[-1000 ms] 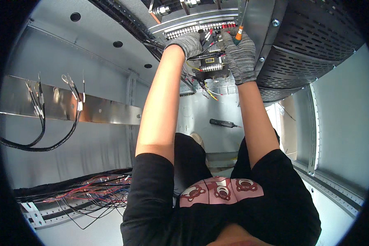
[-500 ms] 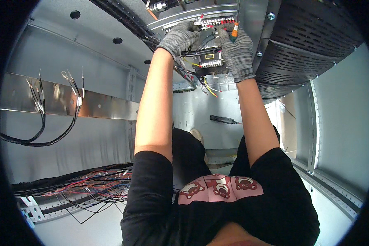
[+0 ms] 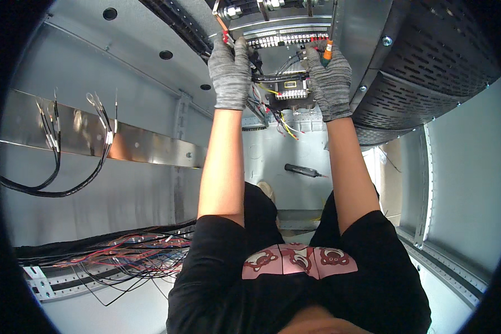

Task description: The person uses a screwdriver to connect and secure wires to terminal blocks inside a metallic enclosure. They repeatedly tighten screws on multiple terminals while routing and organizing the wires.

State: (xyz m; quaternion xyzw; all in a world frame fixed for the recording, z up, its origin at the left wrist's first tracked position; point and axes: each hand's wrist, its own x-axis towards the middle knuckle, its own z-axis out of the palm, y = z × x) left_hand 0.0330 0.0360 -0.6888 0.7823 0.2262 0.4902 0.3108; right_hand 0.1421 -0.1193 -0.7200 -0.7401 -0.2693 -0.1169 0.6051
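Both my hands wear grey knitted gloves. My left hand (image 3: 230,75) is closed, thumb and fingers pinching a thin wire (image 3: 226,38) whose red and white end pokes up past the fingertips. It is left of a terminal strip (image 3: 286,39) with a row of white terminals and some red pieces at its right end. Close to the strip's right end, my right hand (image 3: 332,83) is closed round a screwdriver (image 3: 327,54) with an orange and green handle, its shaft pointing up. Between the hands lies a black module (image 3: 291,88) with silver screw terminals. Dark cables (image 3: 284,78) cross above it.
Loose wires with yellow ends (image 3: 286,127) hang below the module. A dark pen-shaped tool (image 3: 305,170) lies on the cabinet floor. Cable ends (image 3: 107,119) hang by a metal bar at left; a wire bundle (image 3: 133,250) runs lower left. A black slotted cover (image 3: 423,72) curves at right.
My left hand has drawn left, away from the terminal strip, and turned upright with the wire end raised. My right hand keeps the screwdriver near the strip's right end. The view has shifted slightly.
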